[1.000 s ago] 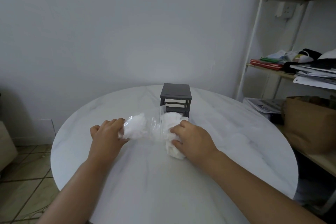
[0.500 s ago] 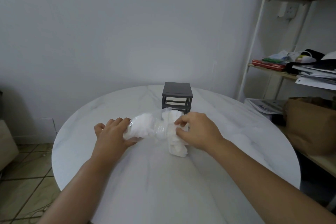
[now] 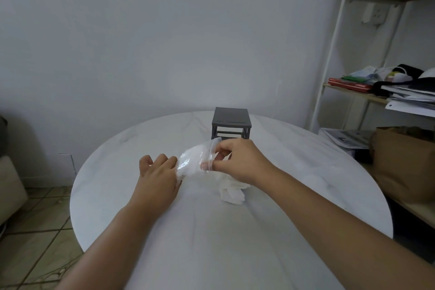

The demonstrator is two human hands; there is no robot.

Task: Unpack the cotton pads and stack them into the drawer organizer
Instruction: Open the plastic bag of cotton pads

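A clear plastic bag (image 3: 193, 160) with white cotton pads in it is held a little above the round white marble table (image 3: 294, 172). My right hand (image 3: 240, 162) pinches the bag's open rim between thumb and fingers. My left hand (image 3: 157, 176) grips the bag's closed left end. A loose pile of white cotton pads (image 3: 231, 192) lies on the table just under and right of my right hand, partly hidden by it. The dark grey drawer organizer (image 3: 231, 122) stands beyond the hands near the table's far edge; my right hand hides its lower front.
A shelf unit (image 3: 386, 92) with papers, books and dark items stands to the right of the table. A brown paper bag (image 3: 404, 162) sits low beside it. A plain wall is behind the table, tiled floor (image 3: 35, 231) to the left.
My right hand left the cotton pile, rose and took hold of the bag's open rim. The bag lifted and tilted, mouth upward, and both hands shifted slightly right.
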